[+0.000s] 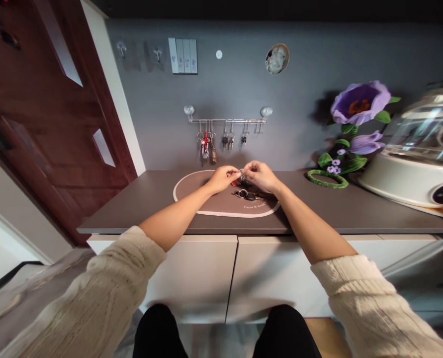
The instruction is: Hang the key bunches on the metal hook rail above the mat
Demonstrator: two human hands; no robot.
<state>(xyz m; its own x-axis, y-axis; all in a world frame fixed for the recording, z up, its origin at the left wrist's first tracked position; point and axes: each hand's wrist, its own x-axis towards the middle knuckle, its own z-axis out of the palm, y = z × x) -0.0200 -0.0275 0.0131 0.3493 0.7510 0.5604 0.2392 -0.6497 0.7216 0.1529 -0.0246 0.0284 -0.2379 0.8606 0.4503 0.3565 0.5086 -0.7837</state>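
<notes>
Between my two hands, just above the brown oval mat point(206, 201), is a metal key ring point(241, 172) with a dark key hanging below it. My left hand point(224, 179) pinches the ring from the left, thumb against the fingers. From the other side my right hand point(259, 175) pinches it too. A small red piece point(235, 183) shows under my left fingertips; whether it is on the ring I cannot tell. Another bunch of keys point(249, 195), with a ring and a black key head, lies on the mat beneath my right hand.
Several key bunches point(207, 144) hang from a clear hook rail point(226, 121) on the grey wall. Purple artificial flowers point(361, 104) with a green base stand to the right, beside a white appliance point(415, 174) with a clear top. A dark red door point(57, 124) is at left.
</notes>
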